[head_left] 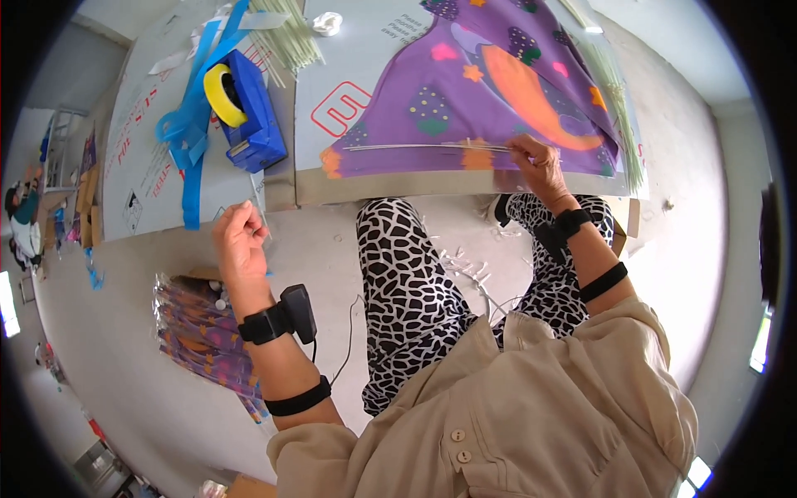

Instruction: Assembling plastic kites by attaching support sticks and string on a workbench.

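Note:
A purple printed fabric piece (407, 108), patterned with an orange moon, stars and dotted shapes, lies spread on the table. Along its near hem run thin white rods (398, 148). My right hand (540, 166) rests at the right part of that hem, fingers closed on the rods' end. Off the table's front edge, my left hand (242, 241) is raised with its fingers pinched together. A narrow, see-through strip (259, 199) shows beside those fingers; whether they grip it is unclear. Nearest to this hand stands a blue tape dispenser (257, 124) carrying a yellow roll (224, 95).
Blue ribbon (193, 124) hangs over the table's front edge. Bundles of pale rods lie at the back (286, 37) and right side (614, 108). A plastic-wrapped stack of printed fabric (199, 332) is low at left. White scraps (469, 270) litter the floor. Another person (25, 216) is far left.

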{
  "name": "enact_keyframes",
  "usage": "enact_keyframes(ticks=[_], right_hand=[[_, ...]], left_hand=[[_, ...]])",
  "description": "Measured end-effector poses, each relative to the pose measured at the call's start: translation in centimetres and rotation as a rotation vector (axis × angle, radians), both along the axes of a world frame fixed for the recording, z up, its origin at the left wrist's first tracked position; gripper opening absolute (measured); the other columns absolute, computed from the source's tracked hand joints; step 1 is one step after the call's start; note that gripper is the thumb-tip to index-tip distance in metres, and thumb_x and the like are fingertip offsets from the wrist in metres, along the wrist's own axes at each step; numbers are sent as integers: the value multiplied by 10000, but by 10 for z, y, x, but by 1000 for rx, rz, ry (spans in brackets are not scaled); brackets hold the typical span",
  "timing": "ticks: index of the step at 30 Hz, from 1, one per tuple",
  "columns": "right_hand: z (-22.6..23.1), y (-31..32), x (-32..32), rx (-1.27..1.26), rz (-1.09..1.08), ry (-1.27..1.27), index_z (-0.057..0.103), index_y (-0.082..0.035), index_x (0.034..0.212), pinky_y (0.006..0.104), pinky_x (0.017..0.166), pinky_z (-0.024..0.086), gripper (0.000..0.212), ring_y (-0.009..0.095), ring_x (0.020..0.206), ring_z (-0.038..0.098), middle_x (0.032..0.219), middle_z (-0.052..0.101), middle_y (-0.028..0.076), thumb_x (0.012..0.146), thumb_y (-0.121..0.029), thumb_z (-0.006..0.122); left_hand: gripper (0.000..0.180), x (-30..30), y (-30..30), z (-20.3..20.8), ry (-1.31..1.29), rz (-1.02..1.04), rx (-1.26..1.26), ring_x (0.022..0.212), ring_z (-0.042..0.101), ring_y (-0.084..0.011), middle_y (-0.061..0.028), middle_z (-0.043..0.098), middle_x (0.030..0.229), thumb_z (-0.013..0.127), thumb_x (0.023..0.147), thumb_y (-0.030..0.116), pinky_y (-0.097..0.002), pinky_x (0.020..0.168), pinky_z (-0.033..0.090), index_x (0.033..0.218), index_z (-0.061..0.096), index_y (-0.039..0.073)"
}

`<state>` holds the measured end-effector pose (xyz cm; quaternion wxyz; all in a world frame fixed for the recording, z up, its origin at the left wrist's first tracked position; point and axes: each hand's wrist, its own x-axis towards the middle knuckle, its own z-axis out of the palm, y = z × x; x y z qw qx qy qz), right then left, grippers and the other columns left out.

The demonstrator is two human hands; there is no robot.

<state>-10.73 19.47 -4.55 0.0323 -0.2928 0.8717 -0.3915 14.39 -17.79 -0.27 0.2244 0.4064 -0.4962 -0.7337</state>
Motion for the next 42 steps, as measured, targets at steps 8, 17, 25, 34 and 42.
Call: enact_keyframes(ticks=[8, 17, 25, 34, 42], right_hand=[[-6, 3, -3, -16, 23, -83, 569, -15, 819, 317, 628, 465, 75, 254, 659, 598, 702, 584, 134, 745, -30, 565], [-4, -2, -3, -29, 22, -49, 555, -7, 800, 297, 597, 435, 44, 181, 616, 540, 672, 538, 108, 775, -43, 546], [45, -59, 58, -109, 170, -662, 561, 12, 813, 219, 542, 414, 37, 75, 588, 508, 663, 562, 8, 796, -17, 546], [60, -89, 137, -173, 126, -1485, 603, -28, 837, 180, 550, 414, 44, 50, 665, 538, 848, 638, 36, 837, -60, 573], [57, -105, 182, -283, 251, -1687, 573, -9, 791, 208, 459, 332, 49, 69, 549, 416, 719, 551, 34, 837, -18, 558]], left_hand=[[160, -3, 2, 1, -3, 1, 14, 616, 418, -99, 6, 462, 649, 615, 814, 123, -272, 592, 358, 690, 519, 87], [178, -2, 1, -5, -2, 8, -51, 594, 417, -89, 17, 448, 618, 614, 809, 115, -265, 583, 359, 663, 516, 91], [151, -3, 8, 6, -9, 75, -33, 600, 428, -82, 27, 478, 636, 618, 807, 129, -253, 582, 355, 683, 543, 85], [191, -5, 8, 12, -27, 58, -51, 598, 433, -96, 16, 481, 634, 599, 807, 147, -251, 575, 355, 641, 534, 78], [178, -10, 4, 8, 8, 48, 3, 594, 446, -110, 0, 494, 634, 624, 780, 143, -278, 573, 369, 640, 537, 75]])
